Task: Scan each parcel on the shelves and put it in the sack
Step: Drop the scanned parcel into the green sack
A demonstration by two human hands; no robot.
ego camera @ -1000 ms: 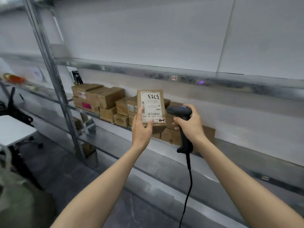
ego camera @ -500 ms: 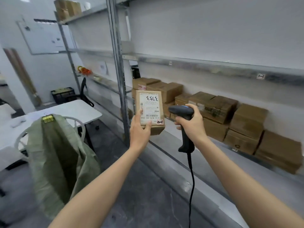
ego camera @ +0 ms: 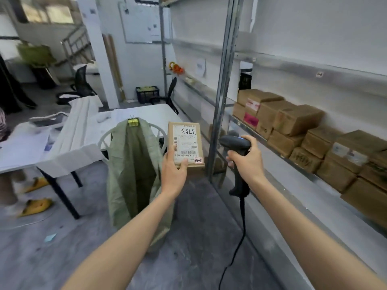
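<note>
My left hand [ego camera: 174, 172] grips a small brown parcel [ego camera: 187, 143] from below, its white label with a barcode and handwritten digits facing me. My right hand [ego camera: 247, 160] holds a black corded barcode scanner [ego camera: 236, 145] by the handle, just right of the parcel, its head pointing left toward it. A green woven sack [ego camera: 134, 174] hangs open on a white hoop, held by a yellow clip, directly left of and below the parcel. Several brown parcels [ego camera: 297, 126] sit stacked on the metal shelf [ego camera: 314, 178] at the right.
A metal shelf upright [ego camera: 222, 97] stands just behind the parcel. White tables [ego camera: 62, 143] covered with sheets stand left of the sack. Black chairs [ego camera: 81, 86], a black crate [ego camera: 147, 94] and a person's feet in yellow slippers [ego camera: 35, 204] are at the left.
My view has swung left from the shelf toward the room. The sack now sits near the centre, right beside the held parcel. Both hands keep their grips.
</note>
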